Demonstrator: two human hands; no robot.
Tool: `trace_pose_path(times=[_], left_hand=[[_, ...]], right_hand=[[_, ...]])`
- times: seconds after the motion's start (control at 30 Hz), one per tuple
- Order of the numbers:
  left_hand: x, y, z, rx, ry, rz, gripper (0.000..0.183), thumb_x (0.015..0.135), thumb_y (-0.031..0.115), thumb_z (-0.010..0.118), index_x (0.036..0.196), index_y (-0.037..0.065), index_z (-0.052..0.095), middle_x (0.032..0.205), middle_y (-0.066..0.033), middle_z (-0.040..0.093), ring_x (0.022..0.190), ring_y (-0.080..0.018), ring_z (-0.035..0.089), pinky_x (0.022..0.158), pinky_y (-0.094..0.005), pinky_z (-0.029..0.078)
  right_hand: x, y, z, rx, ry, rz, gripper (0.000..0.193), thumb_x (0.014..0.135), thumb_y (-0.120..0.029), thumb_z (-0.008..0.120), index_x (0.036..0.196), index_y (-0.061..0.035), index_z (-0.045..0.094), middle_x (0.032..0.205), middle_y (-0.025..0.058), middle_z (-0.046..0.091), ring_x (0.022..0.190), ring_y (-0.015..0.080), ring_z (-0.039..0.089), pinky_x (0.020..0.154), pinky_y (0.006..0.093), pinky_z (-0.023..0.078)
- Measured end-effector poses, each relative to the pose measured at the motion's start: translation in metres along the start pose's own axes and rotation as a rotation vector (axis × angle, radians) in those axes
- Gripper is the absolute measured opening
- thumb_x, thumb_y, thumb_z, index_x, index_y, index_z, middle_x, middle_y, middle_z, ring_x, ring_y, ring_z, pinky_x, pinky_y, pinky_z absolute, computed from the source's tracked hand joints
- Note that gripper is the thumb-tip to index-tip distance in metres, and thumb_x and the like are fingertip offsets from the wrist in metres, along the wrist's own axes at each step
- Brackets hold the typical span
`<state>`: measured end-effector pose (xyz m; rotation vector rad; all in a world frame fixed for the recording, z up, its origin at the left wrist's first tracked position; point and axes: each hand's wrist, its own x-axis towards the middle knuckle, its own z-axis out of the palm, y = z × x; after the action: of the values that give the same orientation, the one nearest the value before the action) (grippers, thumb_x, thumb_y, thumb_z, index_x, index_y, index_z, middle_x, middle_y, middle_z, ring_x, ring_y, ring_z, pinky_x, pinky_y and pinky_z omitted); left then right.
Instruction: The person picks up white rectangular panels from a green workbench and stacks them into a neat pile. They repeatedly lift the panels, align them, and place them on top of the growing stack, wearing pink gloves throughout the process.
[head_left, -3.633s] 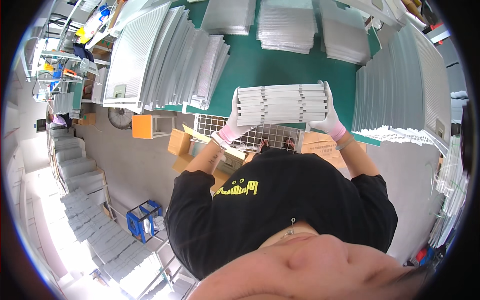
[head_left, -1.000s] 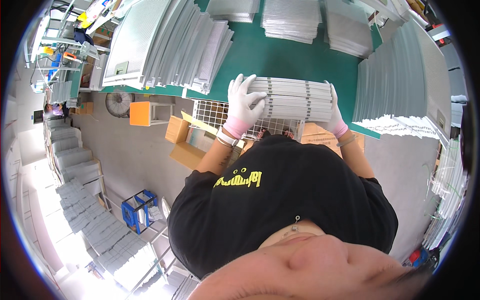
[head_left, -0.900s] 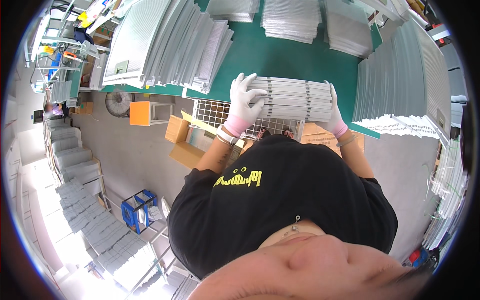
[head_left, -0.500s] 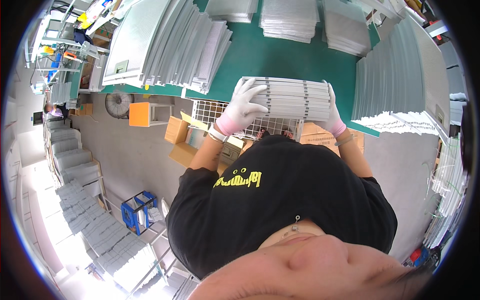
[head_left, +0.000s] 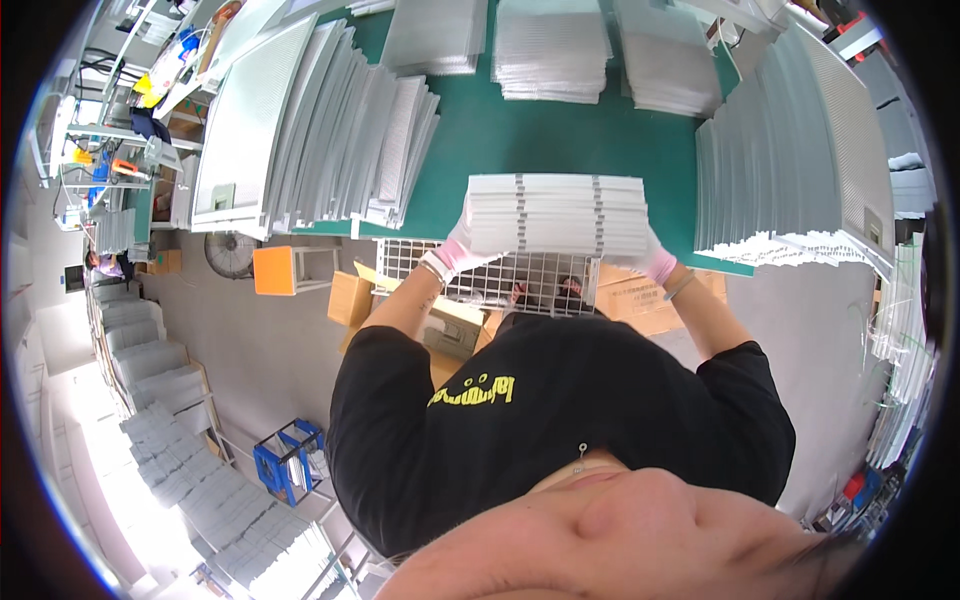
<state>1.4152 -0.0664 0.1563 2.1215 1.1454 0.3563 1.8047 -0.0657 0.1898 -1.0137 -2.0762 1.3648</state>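
Biggest first: the green table spreads out ahead of me, and its near edge runs just past the bundle. On it, to my left, there's a leaning row of mesh panels; to my right another leaning row, both well apart from my load, so there's elbow room either side. Three flat stacks sit at the far side. Below the table's edge, nearer my body, a white wire grid.

And here's the thing itself: a bundle of white panels, right in front of me between my hands, long edges facing up at me, overlapping the near edge of the table in view. Whether any of it rests on the table, I can't tell.

My left hand is on the left end, my right hand on the right; together they clamp the bundle from both ends, most of the fingers hidden. Even pressure matters here, I'd say: squeeze harder on one side and a layer could slide out. Smallest, the dark marks run in two lines across the edges, a handy check that the layers sit flush.
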Motion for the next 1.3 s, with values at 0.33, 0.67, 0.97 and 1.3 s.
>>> trace_pose_path(times=[0.33,0.67,0.97,1.3], left_hand=[[0.005,-0.076,0.041,-0.118,-0.454,-0.321,0.073,0.085,0.039,0.070,0.144,0.007,0.042,0.135,-0.0105,0.056,0.131,-0.0259,0.047,0.114,-0.0398,0.032],[0.008,-0.136,0.089,-0.170,-0.617,-0.432,0.073,0.091,0.048,0.062,0.148,0.008,0.042,0.145,-0.0115,0.052,0.138,-0.0266,0.042,0.118,-0.0388,0.029],[0.054,-0.037,0.035,-0.377,-0.396,-0.417,0.076,0.078,0.025,0.083,0.142,0.001,0.048,0.142,-0.0183,0.053,0.126,-0.0275,0.058,0.109,-0.0375,0.046],[0.161,0.071,0.083,-0.868,-0.336,-0.364,0.107,0.076,0.014,0.078,0.158,-0.004,0.012,0.154,-0.0250,0.039,0.143,-0.0301,0.040,0.122,-0.0394,0.028]], right_hand=[[-0.002,0.056,0.004,0.185,-0.144,0.431,0.082,0.079,-0.019,0.081,0.149,-0.0055,0.041,0.139,0.0116,0.056,0.133,0.0304,0.048,0.120,0.0433,0.028],[0.022,0.097,0.020,0.205,-0.163,0.605,0.085,0.076,-0.016,0.081,0.149,-0.0040,0.039,0.139,0.0137,0.055,0.129,0.0315,0.052,0.115,0.0408,0.036],[-0.001,0.096,0.034,0.328,0.332,0.427,0.100,0.068,-0.002,0.078,0.154,-0.0028,0.027,0.139,0.0179,0.050,0.130,0.0326,0.051,0.112,0.0412,0.044],[-0.118,0.118,-0.040,0.897,0.715,0.627,0.088,0.072,-0.003,0.073,0.152,-0.0020,0.036,0.137,0.0120,0.059,0.126,0.0238,0.055,0.112,0.0387,0.041]])
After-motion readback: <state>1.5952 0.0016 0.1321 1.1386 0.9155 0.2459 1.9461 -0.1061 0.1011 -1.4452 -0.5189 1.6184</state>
